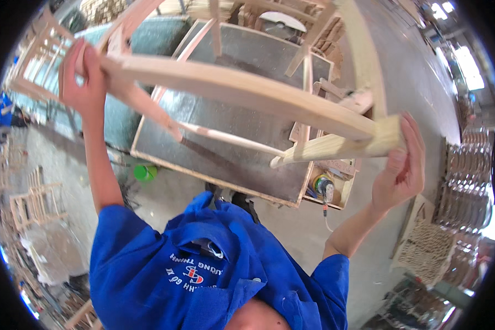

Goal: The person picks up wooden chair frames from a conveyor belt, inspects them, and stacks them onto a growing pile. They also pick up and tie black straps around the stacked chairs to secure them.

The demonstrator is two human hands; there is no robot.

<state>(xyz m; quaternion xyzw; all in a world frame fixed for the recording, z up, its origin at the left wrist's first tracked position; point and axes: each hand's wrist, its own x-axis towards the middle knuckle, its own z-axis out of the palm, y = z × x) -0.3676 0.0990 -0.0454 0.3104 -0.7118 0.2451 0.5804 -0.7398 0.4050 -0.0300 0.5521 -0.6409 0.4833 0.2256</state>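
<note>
One unfinished wooden chair frame (242,91) held aloft over one dark-topped bench (231,159). Left hand (82,82) at 10 o'clock, fingers wrapped round a frame member; right hand (404,165) at 3 o'clock, fingers closed on a leg end. One green cup (145,172) on the floor at 8 o'clock.

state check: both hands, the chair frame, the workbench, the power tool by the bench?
left hand: gripping one end of the frame, raised
right hand: gripping the frame's other end
wooden chair frame: unfinished, lifted clear above the bench
workbench: dark top, beneath the frame
power tool: lying in the bench's side tray
</note>
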